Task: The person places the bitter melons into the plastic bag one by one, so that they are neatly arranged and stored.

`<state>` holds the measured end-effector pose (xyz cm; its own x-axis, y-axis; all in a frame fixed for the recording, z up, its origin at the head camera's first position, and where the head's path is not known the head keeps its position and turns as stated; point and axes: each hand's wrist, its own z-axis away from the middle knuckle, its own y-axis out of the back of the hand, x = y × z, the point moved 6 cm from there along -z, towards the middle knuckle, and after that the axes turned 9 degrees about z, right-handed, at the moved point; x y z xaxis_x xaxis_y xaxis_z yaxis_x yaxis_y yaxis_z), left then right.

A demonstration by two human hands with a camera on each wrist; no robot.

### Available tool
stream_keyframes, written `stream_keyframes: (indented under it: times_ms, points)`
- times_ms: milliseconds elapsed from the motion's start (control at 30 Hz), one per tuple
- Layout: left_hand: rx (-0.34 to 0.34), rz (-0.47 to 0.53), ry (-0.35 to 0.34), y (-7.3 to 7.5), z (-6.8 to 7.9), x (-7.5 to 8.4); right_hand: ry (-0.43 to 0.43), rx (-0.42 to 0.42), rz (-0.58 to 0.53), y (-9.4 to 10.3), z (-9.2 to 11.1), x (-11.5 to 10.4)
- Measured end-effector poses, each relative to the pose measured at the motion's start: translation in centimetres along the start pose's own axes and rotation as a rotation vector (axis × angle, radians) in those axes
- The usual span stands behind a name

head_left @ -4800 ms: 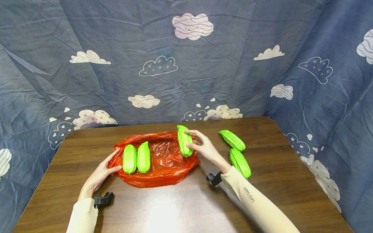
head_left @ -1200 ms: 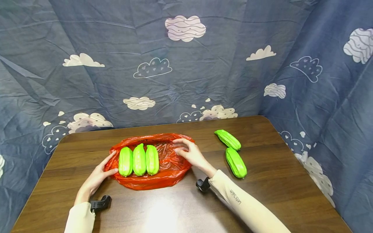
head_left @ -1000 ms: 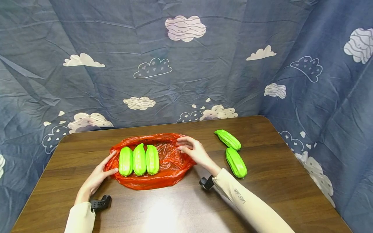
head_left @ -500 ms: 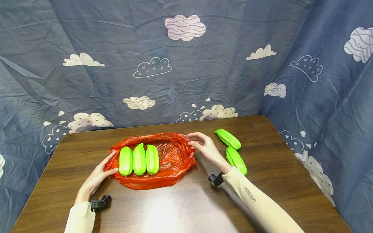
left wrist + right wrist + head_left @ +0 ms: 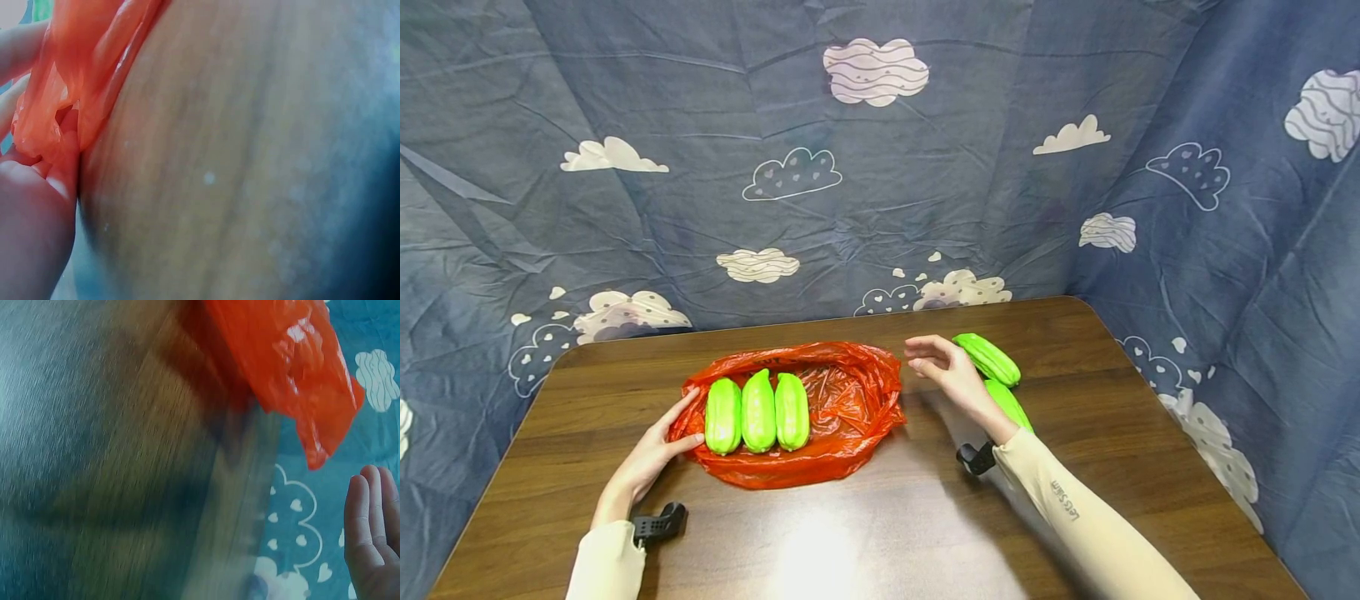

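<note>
A red plastic bag (image 5: 842, 462) lies with its mouth spread wide on the table. Three bright green ribbed gourds (image 5: 758, 412) sit side by side in its left part. My left hand (image 5: 651, 454) holds the bag's left edge; in the left wrist view, red plastic (image 5: 94, 62) bunches between thumb and fingers. To the right of the bag my right hand (image 5: 951, 372) is in the air, fingers loosely bent and nothing in them. Two more gourds lie just beyond it: an upper gourd (image 5: 989, 360) and a lower gourd (image 5: 1006, 402), partly hidden by the hand and wrist.
The brown wooden table (image 5: 760, 542) has a rounded far right corner. Behind and to the right hangs a blue cloth (image 5: 985, 208) with white clouds. A black wrist camera (image 5: 658, 523) sticks out from the left wrist.
A third gourd, held by the right hand earlier, now lies in the bag beside the other two. The right hand has let go and moved right, off the bag's rim. The left hand stays.
</note>
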<state>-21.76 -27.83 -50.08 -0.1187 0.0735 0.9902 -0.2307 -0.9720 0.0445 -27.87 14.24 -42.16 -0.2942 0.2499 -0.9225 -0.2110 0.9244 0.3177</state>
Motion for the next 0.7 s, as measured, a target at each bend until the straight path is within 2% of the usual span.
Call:
stream_keyframes:
  times_ms: [700]
  points:
    - [0.001,0.003,0.0,0.0,0.0,0.0,0.034,0.11,0.023,5.4,0.1,0.9]
